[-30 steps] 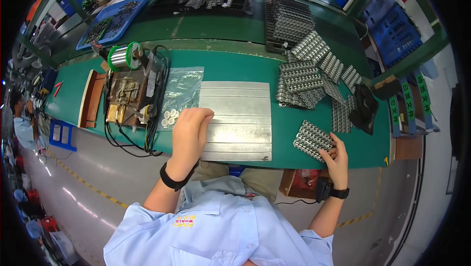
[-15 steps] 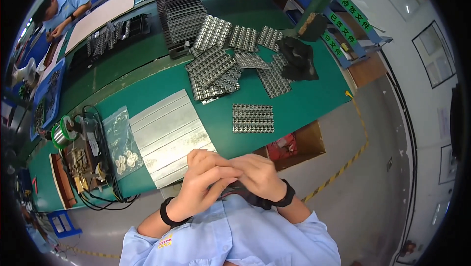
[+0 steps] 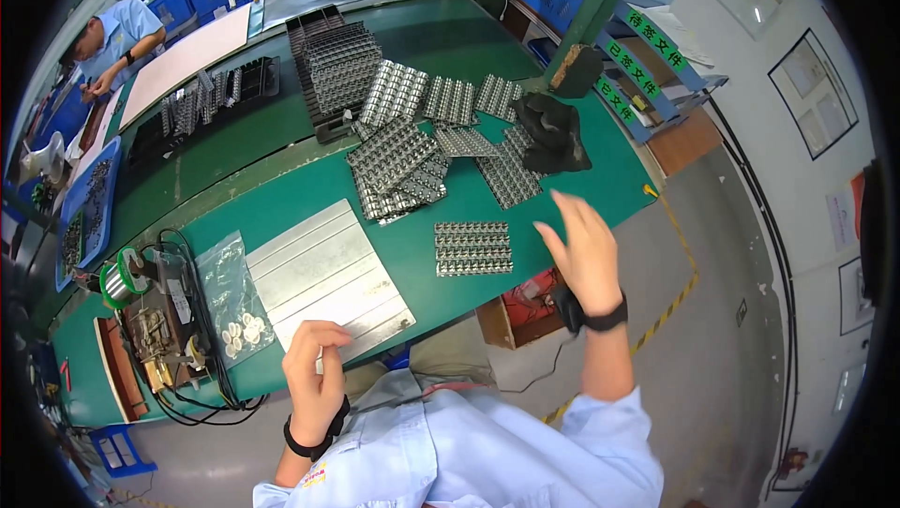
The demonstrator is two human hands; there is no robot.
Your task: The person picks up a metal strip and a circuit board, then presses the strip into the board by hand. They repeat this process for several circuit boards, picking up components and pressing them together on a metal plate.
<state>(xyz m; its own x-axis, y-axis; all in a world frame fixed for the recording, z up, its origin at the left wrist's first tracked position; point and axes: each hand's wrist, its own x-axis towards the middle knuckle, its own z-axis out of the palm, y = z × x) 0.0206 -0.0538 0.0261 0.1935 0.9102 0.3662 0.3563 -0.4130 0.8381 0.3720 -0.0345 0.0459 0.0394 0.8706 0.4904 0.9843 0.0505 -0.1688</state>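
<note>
On the green mat, right of the line-scored silver plate: small metal panel, shiny, studded in even rows, lying flat. Right hand beside it, thumb and fingers spread, nothing held. Left hand at plate's near edge, fingers curled; can't tell if gripping.

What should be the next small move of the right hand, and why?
Probably move the right hand left to the lone studded metal panel: the hand is open, looks empty, and is close to that panel, which lies flat, apart from the panel pile.
</note>
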